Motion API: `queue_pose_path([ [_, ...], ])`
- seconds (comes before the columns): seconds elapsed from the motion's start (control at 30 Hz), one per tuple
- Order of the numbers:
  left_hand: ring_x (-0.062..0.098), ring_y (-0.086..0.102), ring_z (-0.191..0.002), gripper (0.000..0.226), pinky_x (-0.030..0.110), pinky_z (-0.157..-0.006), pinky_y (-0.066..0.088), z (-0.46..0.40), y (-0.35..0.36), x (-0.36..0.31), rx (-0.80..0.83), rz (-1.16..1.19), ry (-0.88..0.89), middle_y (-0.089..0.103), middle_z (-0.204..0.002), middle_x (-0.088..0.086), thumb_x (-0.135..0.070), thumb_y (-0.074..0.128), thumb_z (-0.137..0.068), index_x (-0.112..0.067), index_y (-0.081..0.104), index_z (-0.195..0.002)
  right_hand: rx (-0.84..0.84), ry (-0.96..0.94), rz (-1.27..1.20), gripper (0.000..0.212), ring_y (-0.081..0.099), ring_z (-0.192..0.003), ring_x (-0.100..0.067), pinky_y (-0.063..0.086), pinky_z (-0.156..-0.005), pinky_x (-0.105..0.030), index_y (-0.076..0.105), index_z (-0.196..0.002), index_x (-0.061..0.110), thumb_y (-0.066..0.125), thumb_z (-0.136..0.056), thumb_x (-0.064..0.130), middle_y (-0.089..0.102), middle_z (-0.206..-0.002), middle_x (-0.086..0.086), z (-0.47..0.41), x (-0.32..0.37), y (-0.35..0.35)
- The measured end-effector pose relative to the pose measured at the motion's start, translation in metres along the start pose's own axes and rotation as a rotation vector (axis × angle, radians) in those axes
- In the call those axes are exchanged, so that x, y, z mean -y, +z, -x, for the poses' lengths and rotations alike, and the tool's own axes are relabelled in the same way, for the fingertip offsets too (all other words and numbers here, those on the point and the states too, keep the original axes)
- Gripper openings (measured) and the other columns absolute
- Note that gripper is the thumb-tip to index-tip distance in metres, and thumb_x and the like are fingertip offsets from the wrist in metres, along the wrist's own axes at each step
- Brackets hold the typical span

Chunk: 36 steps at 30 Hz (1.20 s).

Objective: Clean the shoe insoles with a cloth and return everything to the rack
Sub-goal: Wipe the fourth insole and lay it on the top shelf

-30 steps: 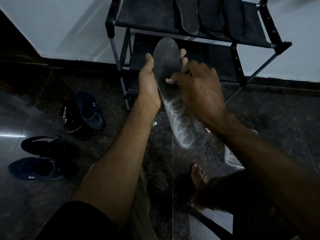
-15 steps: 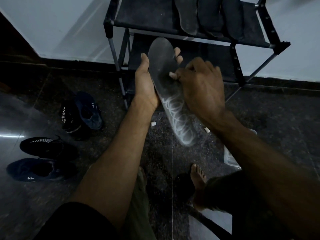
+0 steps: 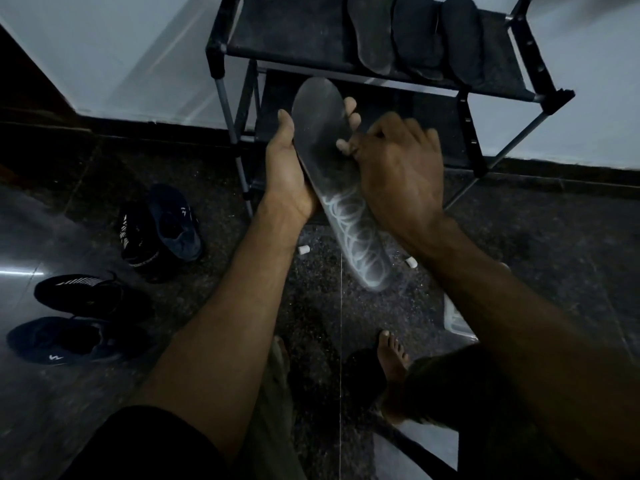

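A dark insole (image 3: pixel 322 161) is gripped by the left hand (image 3: pixel 285 168) from beneath, palm under its left edge, thumb laid along that edge and fingertips (image 3: pixel 350 105) curled over the right edge. The insole is held tilted, toe end toward the rack (image 3: pixel 287 39) and heel end toward the person. White looping scribbles are seen on the heel half; no letters can be made out in them. The right hand (image 3: pixel 398 168) is clenched around a small pale piece (image 3: pixel 343 146), seemingly chalk rather than cloth, pinched at its fingertips and pressed to the middle of the insole.

Just beyond the grip, three dark insoles (image 3: pixel 415 36) lie side by side on the rack's top shelf. Below the grip, two small white bits (image 3: pixel 303 250) lie on the dark floor (image 3: pixel 554 254). Left of the grip, well apart, four shoes (image 3: pixel 166 226) are set on the floor; a small white mark is seen on the nearest dark blue one, which cannot be read as a name.

Compared with half a second ago, the right hand's pinched tip is placed slightly further toward the toe end, and the left hand's hold is unchanged.
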State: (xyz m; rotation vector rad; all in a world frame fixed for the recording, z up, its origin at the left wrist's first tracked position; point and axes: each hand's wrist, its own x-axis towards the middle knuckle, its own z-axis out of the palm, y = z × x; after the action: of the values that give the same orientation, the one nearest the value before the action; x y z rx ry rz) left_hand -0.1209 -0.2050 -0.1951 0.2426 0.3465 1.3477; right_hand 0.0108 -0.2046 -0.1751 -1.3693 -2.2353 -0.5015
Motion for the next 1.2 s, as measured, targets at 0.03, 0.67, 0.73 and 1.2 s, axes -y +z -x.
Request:
queue_pose_path([
  [0.03, 0.026, 0.055, -0.109, 0.075, 0.032, -0.1, 0.032, 0.0, -0.001, -0.001, -0.001, -0.007, 0.003, 0.056, -0.125, 0.016, -0.057, 0.017, -0.101, 0.004, 0.053, -0.125, 0.004, 0.006, -0.005, 0.035, 0.057, -0.076, -0.025, 0.033, -0.067, -0.033, 0.071, -0.09, 0.015, 0.048, -0.1, 0.039, 0.061, -0.088, -0.005, 0.003, 0.002, 0.001],
  [0.67, 0.029, 0.053, -0.12, 0.07, 0.045, -0.117, 0.028, 0.002, 0.002, 0.002, -0.067, -0.026, -0.031, 0.058, -0.126, 0.018, -0.055, 0.021, -0.102, 0.003, 0.052, -0.127, 0.048, 0.02, -0.09, 0.029, 0.057, -0.075, -0.023, 0.039, -0.069, -0.034, 0.066, -0.09, 0.009, 0.049, -0.102, 0.03, 0.06, -0.089, -0.007, 0.024, 0.0, 0.0],
  [0.73, 0.028, 0.055, -0.12, 0.069, 0.045, -0.109, 0.037, 0.002, 0.002, 0.001, -0.076, -0.05, -0.017, 0.058, -0.127, 0.018, -0.055, 0.019, -0.102, 0.001, 0.052, -0.126, 0.055, 0.008, -0.144, 0.032, 0.059, -0.078, -0.024, 0.045, -0.071, -0.038, 0.068, -0.091, 0.009, 0.047, -0.102, 0.031, 0.062, -0.092, -0.008, 0.035, 0.005, -0.005],
  [1.2, 0.03, 0.047, -0.132, 0.076, 0.043, -0.116, 0.03, 0.004, 0.005, 0.005, -0.107, -0.087, -0.063, 0.052, -0.138, 0.021, -0.058, 0.02, -0.101, 0.005, 0.044, -0.137, 0.09, 0.036, -0.165, 0.039, 0.056, -0.073, -0.023, 0.046, -0.066, -0.04, 0.064, -0.088, 0.009, 0.039, -0.104, 0.034, 0.059, -0.089, -0.008, 0.02, 0.004, -0.004],
])
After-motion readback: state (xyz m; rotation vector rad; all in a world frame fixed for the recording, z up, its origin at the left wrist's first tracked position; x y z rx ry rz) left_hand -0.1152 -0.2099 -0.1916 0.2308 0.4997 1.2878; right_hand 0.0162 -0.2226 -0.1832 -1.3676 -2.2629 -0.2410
